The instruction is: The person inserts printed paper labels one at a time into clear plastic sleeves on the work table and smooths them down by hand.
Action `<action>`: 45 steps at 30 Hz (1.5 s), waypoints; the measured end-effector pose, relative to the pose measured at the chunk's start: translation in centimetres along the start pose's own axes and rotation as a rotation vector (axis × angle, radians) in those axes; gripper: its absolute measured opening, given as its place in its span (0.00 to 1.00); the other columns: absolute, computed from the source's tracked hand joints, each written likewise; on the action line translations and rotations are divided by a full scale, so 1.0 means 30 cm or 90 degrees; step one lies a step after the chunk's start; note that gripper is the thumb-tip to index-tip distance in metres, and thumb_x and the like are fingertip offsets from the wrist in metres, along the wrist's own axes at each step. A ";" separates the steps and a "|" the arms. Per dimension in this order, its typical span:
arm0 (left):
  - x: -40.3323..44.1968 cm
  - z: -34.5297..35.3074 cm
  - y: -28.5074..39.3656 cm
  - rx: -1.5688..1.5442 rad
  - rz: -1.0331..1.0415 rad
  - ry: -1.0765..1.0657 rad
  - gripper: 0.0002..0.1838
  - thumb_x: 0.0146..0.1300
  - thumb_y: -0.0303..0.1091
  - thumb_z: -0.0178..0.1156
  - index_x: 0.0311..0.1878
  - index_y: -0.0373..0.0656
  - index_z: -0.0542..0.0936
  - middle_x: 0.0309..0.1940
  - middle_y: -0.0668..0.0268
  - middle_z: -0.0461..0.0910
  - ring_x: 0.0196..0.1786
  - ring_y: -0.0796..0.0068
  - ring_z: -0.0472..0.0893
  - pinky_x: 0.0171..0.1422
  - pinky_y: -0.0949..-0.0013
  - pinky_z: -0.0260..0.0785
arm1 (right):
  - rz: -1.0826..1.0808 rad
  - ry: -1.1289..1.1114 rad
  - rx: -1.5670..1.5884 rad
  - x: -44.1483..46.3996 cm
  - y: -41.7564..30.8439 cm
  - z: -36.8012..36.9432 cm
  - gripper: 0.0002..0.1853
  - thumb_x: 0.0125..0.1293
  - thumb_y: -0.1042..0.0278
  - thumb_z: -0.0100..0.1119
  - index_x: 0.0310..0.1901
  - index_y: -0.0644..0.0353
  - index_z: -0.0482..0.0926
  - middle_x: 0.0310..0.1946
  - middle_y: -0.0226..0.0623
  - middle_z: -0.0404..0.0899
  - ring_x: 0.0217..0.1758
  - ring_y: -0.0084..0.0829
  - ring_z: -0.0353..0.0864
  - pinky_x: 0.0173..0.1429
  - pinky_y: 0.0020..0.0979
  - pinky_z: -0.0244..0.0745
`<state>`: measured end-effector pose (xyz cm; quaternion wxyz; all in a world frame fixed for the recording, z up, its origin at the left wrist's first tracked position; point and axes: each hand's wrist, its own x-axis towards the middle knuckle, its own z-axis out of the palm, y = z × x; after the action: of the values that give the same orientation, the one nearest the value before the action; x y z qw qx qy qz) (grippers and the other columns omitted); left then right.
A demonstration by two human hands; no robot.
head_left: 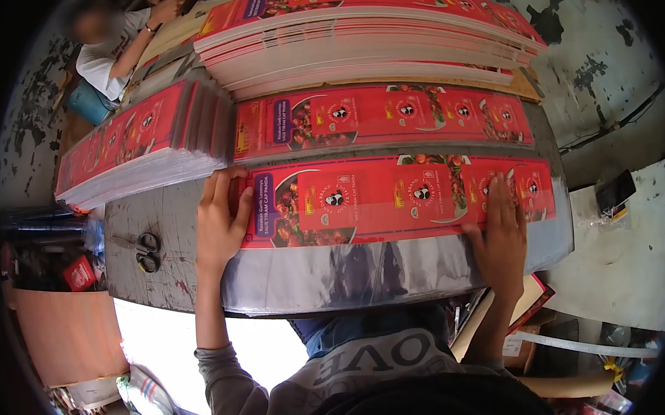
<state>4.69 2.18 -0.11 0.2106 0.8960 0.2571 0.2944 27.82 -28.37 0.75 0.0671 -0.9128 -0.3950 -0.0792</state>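
Note:
A long red printed cardboard strip (pixel 377 198) with food pictures and round logos lies in front of me. Under its near side spreads a stack of shiny clear plastic sleeves (pixel 350 277). My left hand (pixel 223 216) rests at the strip's left end, fingers stretched along the edge and thumb apart. Flat on the strip's right part lies my right hand (pixel 499 237), its fingers extended and the thumb out to the side. Just beyond is another red printed strip (pixel 373 120), apart from both hands.
A tall stack of printed strips (pixel 370 46) stands at the back. To the left, sleeved strips (pixel 133 146) are piled in a fanned stack. Black-handled scissors (pixel 147 253) lie on the worn grey table (pixel 169 285). Another person (pixel 111 58) sits at the far left.

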 end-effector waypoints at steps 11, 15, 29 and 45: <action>-0.002 0.000 0.008 -0.022 -0.019 -0.021 0.11 0.60 0.25 0.57 0.46 0.38 0.74 0.42 0.56 0.76 0.47 0.54 0.76 0.51 0.60 0.68 | -0.171 0.007 0.108 0.028 -0.193 -0.004 0.32 0.62 0.56 0.58 0.66 0.61 0.64 0.69 0.43 0.60 0.72 0.41 0.57 0.72 0.51 0.50; 0.003 -0.028 0.040 0.180 0.097 0.026 0.13 0.60 0.29 0.60 0.48 0.40 0.75 0.49 0.57 0.75 0.51 0.55 0.75 0.57 0.60 0.66 | -0.262 0.042 0.206 0.030 -0.303 0.020 0.27 0.58 0.65 0.62 0.61 0.57 0.70 0.61 0.41 0.67 0.64 0.40 0.66 0.67 0.47 0.57; 0.042 0.081 0.294 0.061 0.203 -0.267 0.20 0.53 0.36 0.68 0.49 0.45 0.76 0.39 0.59 0.72 0.46 0.58 0.75 0.52 0.54 0.65 | -0.264 0.034 0.281 0.052 -0.295 0.024 0.26 0.55 0.67 0.64 0.57 0.57 0.73 0.50 0.36 0.68 0.53 0.38 0.66 0.58 0.42 0.58; 0.087 0.150 0.279 -0.143 0.209 -0.244 0.08 0.50 0.29 0.68 0.32 0.42 0.80 0.29 0.64 0.74 0.35 0.63 0.77 0.41 0.61 0.67 | -0.256 0.105 0.307 0.050 -0.298 0.033 0.20 0.55 0.66 0.65 0.50 0.58 0.76 0.47 0.39 0.71 0.50 0.39 0.70 0.56 0.44 0.61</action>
<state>12.18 -3.84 2.09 0.3027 0.9361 0.0296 0.1765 22.36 -21.06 0.61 0.2964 -0.7648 -0.5679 -0.0686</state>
